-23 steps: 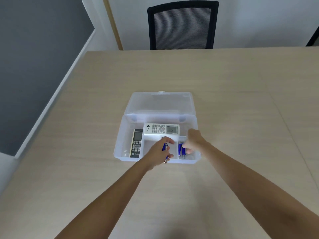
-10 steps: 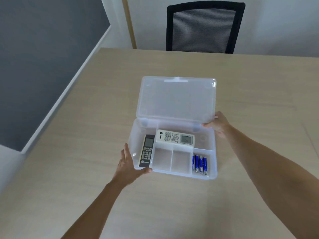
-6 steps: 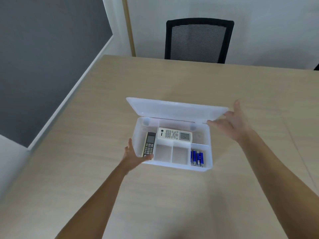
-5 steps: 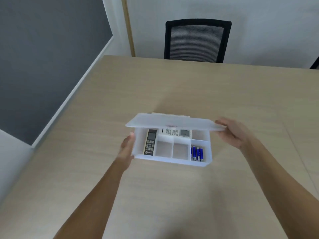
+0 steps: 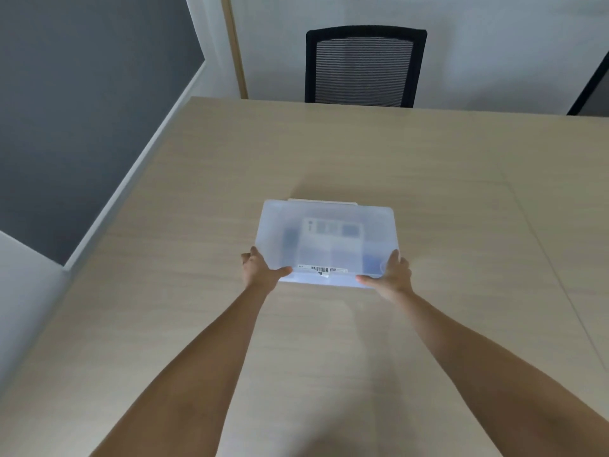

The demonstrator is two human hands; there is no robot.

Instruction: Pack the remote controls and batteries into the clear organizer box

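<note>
Head view: 1 clear organizer box is seen on the light wooden table, with its lid lowered flat over the base. 2 bare hands are clamped on its near corners, 1 at each: the left hand is wrapped around the near left corner with the thumb laid on the lid, and the right hand is wrapped around the near right corner in the same way. Through the frosted lid, 2 remote controls are made out only as blurs: 1 white remote lying crosswise toward the back, and 1 dark remote just left of it. A blue patch is seen in the near right compartment; the batteries cannot be counted. 1 barcode sticker is fixed along the near edge of the lid. 1 black mesh chair is set behind the far edge of the table.
</note>
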